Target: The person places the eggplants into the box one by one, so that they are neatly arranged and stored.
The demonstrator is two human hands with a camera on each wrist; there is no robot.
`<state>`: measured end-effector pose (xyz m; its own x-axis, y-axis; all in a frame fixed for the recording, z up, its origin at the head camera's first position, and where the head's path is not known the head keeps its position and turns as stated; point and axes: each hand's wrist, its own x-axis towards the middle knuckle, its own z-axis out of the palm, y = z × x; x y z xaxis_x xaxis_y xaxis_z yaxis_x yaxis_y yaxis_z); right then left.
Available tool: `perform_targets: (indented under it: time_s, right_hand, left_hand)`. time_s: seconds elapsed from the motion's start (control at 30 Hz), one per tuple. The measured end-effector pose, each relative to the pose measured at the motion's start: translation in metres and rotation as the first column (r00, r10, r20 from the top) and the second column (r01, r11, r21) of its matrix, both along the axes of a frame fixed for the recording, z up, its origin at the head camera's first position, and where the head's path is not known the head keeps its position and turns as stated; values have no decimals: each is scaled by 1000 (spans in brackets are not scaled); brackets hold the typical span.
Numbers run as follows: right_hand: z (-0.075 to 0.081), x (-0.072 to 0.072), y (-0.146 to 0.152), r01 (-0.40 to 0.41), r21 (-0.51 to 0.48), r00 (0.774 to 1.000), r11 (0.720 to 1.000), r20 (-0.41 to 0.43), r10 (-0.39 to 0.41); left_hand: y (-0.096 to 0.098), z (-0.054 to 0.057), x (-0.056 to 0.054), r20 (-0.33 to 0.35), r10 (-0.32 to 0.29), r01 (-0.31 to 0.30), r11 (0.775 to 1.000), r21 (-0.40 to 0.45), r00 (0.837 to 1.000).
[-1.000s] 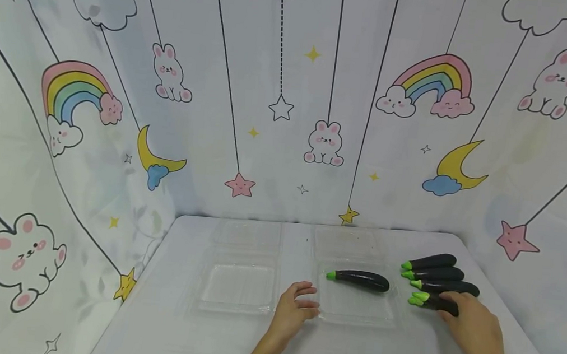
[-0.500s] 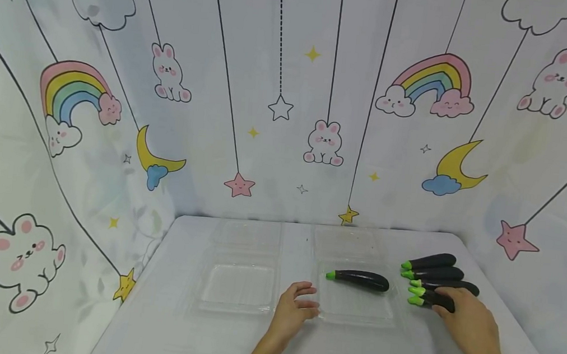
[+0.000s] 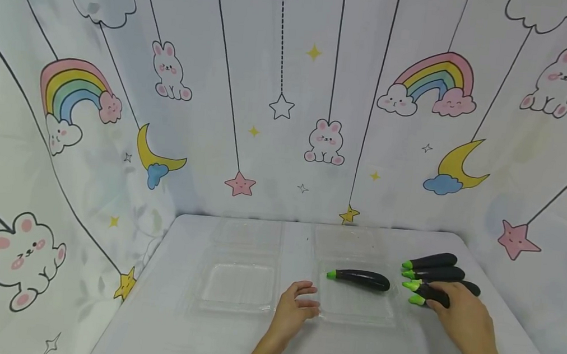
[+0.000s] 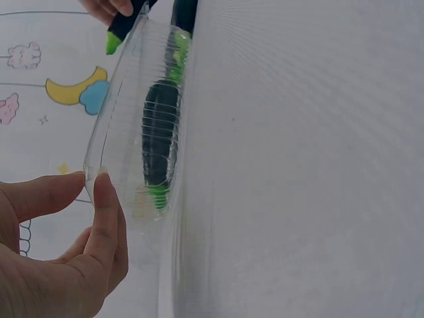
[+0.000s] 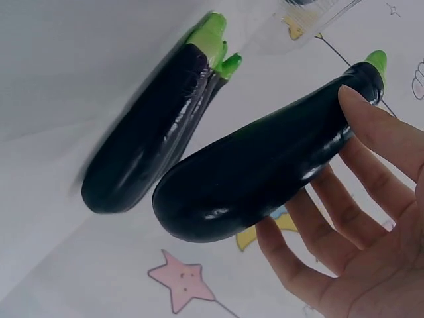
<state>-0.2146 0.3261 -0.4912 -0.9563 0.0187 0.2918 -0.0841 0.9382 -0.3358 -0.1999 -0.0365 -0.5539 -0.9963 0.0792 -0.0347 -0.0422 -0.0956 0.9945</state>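
My right hand (image 3: 470, 320) grips a black eggplant (image 3: 434, 295) with a bright green stem, raised over the other eggplants at the table's right. Seen from the right wrist, thumb and fingers hold this eggplant (image 5: 265, 159) near its stem end, its rounded end pointing away. My left hand (image 3: 293, 311) is at the left front corner of the right-hand clear plastic container (image 3: 358, 311); the left wrist view shows thumb and fingers pinching the container's rim (image 4: 93, 156). Inside that container lies one eggplant (image 3: 361, 279), stem to the left.
Several eggplants (image 3: 430, 261) lie in a stack of rows on the right side of the table, partly behind my right hand. A second clear container (image 3: 238, 286) stands left of my left hand. Behind the table hangs a white cloth (image 3: 285, 160) printed with rabbits and stars.
My right hand has picked up the eggplant from the front of the group, lifting it and drawing it slightly left. The left hand has stayed at the container.
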Motion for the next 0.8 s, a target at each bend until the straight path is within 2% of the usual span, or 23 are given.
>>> perform_targets:
  time_s: [0.33, 0.8]
  right_hand:
    - [-1, 1, -7, -8, 3, 1000, 1000, -23, 8]
    - [2, 1, -19, -16, 4, 1000, 1000, -13, 16]
  left_hand:
    - [1, 1, 0, -14, -3, 3, 1000, 1, 1000]
    - [-1, 1, 0, -9, -1, 1, 1000, 2, 1000]
